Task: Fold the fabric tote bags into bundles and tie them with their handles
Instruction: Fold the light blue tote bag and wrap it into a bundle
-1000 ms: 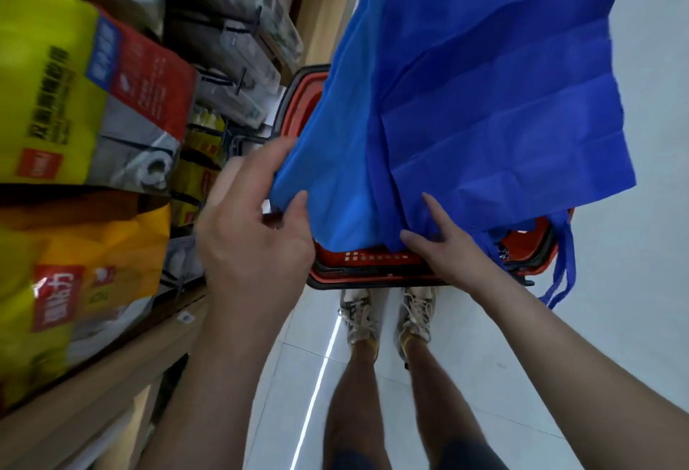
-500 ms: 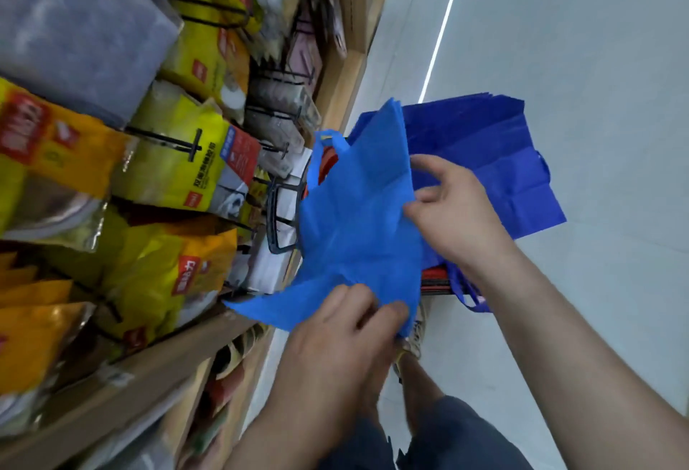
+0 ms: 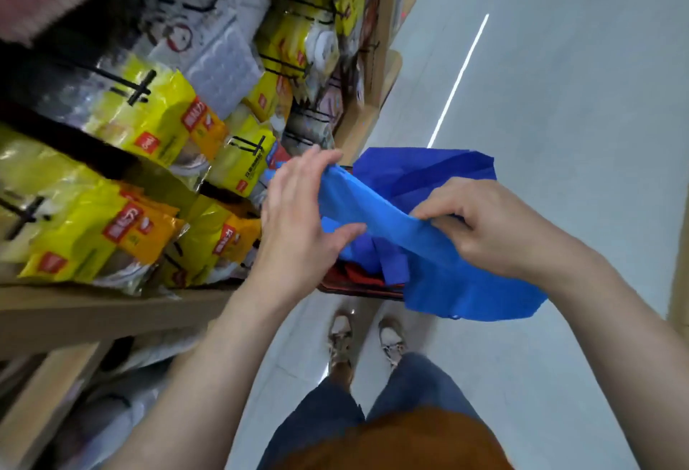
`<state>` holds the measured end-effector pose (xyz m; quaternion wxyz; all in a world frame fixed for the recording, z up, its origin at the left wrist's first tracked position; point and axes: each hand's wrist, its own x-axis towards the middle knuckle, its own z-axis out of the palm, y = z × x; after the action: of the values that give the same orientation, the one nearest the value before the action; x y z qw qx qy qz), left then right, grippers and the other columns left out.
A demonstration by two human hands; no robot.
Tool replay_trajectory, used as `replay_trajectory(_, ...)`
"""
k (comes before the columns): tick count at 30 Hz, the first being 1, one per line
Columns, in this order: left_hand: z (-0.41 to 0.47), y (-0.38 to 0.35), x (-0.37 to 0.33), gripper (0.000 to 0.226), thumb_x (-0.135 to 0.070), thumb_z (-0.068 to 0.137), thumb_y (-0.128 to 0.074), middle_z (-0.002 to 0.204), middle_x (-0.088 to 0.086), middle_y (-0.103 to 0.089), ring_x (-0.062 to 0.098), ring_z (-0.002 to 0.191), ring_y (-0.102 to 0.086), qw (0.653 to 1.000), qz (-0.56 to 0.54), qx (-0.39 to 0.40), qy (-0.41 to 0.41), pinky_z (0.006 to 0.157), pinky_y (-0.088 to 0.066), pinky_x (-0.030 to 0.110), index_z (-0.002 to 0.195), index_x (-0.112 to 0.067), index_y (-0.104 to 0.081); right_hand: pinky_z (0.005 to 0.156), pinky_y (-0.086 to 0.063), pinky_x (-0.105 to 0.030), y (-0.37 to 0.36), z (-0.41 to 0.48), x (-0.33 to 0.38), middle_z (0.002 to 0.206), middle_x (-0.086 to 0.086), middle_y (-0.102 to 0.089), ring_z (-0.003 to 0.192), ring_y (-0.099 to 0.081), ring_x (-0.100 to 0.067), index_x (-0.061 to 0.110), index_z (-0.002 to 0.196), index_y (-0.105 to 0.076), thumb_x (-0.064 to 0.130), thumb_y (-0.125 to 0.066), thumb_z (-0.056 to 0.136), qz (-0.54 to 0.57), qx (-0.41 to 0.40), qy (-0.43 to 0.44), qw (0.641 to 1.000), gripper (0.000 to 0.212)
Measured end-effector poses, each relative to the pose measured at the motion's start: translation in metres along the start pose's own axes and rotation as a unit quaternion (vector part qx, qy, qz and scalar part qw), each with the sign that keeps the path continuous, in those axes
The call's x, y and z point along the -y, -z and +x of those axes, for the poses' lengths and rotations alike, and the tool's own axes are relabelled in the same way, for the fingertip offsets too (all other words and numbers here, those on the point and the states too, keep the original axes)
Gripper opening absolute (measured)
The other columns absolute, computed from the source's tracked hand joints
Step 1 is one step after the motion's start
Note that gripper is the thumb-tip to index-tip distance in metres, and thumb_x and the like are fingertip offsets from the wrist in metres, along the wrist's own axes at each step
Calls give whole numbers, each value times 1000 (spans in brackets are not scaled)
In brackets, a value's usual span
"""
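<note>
A light blue fabric tote bag [image 3: 440,268] stretches between my two hands above a red shopping basket [image 3: 358,279]. My left hand [image 3: 298,208] grips its upper left end, fingers over the top and thumb under. My right hand [image 3: 484,223] pinches a fold of the same bag with curled fingers. The bag's lower part hangs past the basket's near right corner. A darker blue tote bag [image 3: 428,175] lies behind it over the basket. Blue handle straps [image 3: 391,260] dangle below the stretched fabric.
Wooden store shelving [image 3: 93,305] runs along the left, with yellow packaged goods [image 3: 123,223] hanging on black hooks close to my left hand. Pale tiled floor [image 3: 559,115] lies to the right. My shoes [image 3: 365,339] stand just behind the basket.
Both bags have come down from a raised spread. My left hand moved up to the light blue bag's top left end; my right hand now pinches a fold, stretching it between them.
</note>
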<state>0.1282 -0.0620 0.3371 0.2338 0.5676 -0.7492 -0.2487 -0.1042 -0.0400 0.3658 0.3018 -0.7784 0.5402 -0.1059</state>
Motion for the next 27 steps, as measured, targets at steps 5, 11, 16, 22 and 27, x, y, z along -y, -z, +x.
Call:
replay_trajectory(5, -46, 10, -17, 24, -11, 84, -73, 87, -11, -66, 8, 86, -60, 979, -160, 2, 123, 75, -49, 34, 87, -30, -58, 80, -48, -41, 23, -6, 3, 86, 7, -66, 90, -58, -24, 22, 99, -75, 0, -52, 88, -37, 37, 46, 998, 33)
replay_trajectory(11, -109, 34, -55, 19, -24, 87, -58, 67, -17, -53, 4, 63, -48, 982, -45, -138, 121, 57, -38, 25, 100, -37, -52, 80, -50, -44, 0, 11, 62, 94, 9, -64, 92, -60, -16, 29, 103, -66, 46, -55, 82, -15, 69, 189, 980, 29)
replay_trajectory(16, -178, 79, -56, 34, -26, 78, -74, 94, -4, -58, 21, 87, -51, 928, 172, -279, 179, 77, -40, 31, 110, -22, -63, 58, -38, -38, -29, 23, 124, 65, 3, -50, 63, -44, -14, 13, 79, -62, 22, -56, 90, 74, 63, 302, 948, 16)
replay_trajectory(22, -298, 105, -57, 43, -35, 80, -76, 73, 10, -66, 35, 61, -63, 795, 354, -261, 418, 47, -40, 33, 118, -20, -66, 75, -50, -48, -57, 25, 202, 87, -15, -70, 86, -64, -33, 8, 96, -71, 28, -55, 88, 183, 142, 322, 918, 27)
replay_trajectory(27, -371, 130, -50, 22, -43, 93, -55, 64, 2, -61, 37, 76, -62, 768, 227, -300, 519, 57, -40, 37, 86, -23, -56, 71, -52, -49, -102, 2, 277, 83, -10, -70, 80, -65, -30, 13, 90, -68, 34, -57, 88, 213, 170, 342, 899, 24)
